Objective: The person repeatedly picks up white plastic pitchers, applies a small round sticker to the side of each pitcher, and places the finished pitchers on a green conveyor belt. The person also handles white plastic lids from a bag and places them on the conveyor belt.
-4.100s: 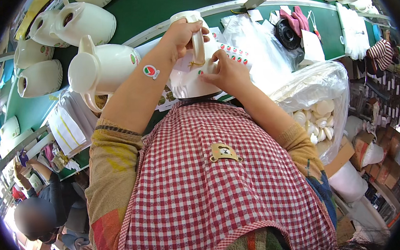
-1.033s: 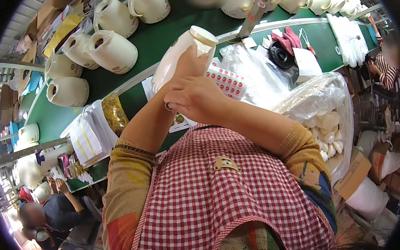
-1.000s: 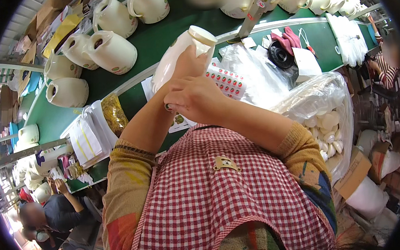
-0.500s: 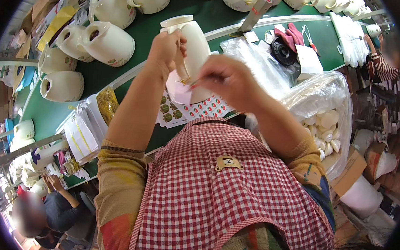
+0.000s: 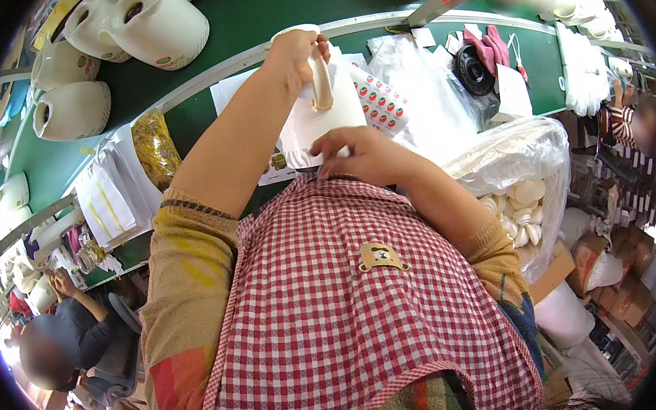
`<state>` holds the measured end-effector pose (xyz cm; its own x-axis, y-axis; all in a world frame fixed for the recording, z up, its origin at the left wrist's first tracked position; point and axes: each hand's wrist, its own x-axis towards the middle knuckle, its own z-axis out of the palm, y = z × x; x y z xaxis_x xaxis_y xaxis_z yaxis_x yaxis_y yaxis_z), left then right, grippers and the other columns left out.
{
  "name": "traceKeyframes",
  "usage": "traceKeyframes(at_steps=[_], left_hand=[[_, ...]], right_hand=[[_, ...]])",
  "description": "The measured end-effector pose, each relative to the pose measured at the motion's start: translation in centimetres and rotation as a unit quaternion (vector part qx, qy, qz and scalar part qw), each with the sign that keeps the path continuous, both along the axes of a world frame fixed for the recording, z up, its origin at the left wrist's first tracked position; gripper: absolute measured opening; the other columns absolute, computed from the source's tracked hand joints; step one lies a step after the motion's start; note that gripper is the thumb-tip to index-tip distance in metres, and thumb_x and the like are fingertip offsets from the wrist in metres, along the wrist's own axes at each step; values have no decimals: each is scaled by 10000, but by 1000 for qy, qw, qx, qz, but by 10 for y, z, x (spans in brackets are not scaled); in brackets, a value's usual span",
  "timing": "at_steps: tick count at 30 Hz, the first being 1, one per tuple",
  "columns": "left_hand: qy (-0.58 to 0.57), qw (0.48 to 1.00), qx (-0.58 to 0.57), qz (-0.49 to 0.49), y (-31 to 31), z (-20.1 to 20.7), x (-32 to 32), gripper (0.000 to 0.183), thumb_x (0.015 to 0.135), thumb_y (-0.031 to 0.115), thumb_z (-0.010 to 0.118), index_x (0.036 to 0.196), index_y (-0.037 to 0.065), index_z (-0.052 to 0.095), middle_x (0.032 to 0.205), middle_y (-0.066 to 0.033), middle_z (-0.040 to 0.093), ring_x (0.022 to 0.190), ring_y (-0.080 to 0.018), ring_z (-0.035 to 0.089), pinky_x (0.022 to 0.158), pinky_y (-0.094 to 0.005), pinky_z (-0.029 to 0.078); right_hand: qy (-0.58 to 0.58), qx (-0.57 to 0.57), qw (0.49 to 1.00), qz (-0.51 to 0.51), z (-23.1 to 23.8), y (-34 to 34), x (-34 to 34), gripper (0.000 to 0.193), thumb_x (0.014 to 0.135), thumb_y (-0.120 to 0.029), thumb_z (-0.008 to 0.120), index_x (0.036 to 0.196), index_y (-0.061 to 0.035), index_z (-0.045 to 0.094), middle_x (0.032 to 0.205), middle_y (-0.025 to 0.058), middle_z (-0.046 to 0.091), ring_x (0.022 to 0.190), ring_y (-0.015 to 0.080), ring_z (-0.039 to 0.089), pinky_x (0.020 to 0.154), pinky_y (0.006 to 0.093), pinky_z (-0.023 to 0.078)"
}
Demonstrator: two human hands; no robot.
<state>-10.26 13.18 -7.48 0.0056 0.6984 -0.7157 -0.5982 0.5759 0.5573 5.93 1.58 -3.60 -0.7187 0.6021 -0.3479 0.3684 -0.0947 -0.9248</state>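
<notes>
A cream-coloured jug [image 5: 299,134] lies on its side in front of me, its handle [image 5: 322,86] facing up. My left hand [image 5: 300,51] is closed around the handle at the jug's far end. At the near end, close to my apron, my right hand [image 5: 366,154] has its fingers bent against the lower edge of the jug. Its fingertips are partly hidden. To the jug's right lies a sheet of small red and green stickers [image 5: 383,102]. Another sheet with darker stickers [image 5: 275,163] peeks out beside the jug's left side.
More cream jugs [image 5: 160,29] stand at the far left on the green bench [image 5: 252,18]. Clear plastic bags [image 5: 411,83] and a black round part [image 5: 474,70] lie to the right. A plastic-lined box [image 5: 548,157] holds cream pieces. Papers [image 5: 115,195] lie left. People sit at both sides.
The jug has come nearer to me and tilted. My right hand has moved down from beside the handle to the jug's near end. The sticker sheet now shows to the jug's right.
</notes>
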Motion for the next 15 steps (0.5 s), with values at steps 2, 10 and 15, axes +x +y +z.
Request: traceKeyframes(at_steps=[2,10,15], left_hand=[[-6,1000,0,-5,3,-4,0,143,925,18,434,881,-59,547,747,-127,510,620,-183,495,618,-344,483],[36,999,8,-29,4,-6,10,191,965,95,440,917,-51,552,729,-89,534,634,-147,523,640,-304,489],[55,998,-5,-28,3,0,13,212,975,125,443,921,-45,559,731,-95,538,630,-149,517,641,-313,489]], right_hand=[[-58,-80,993,-69,-1,21,12,89,813,-65,669,852,-5,617,911,65,665,725,141,608,666,255,490],[-163,-139,977,-22,-7,55,9,55,814,-58,633,843,-14,649,670,8,583,567,89,516,531,239,432],[-178,-65,982,10,-22,63,4,83,802,-77,638,852,-19,670,695,3,607,600,94,533,562,257,446]])
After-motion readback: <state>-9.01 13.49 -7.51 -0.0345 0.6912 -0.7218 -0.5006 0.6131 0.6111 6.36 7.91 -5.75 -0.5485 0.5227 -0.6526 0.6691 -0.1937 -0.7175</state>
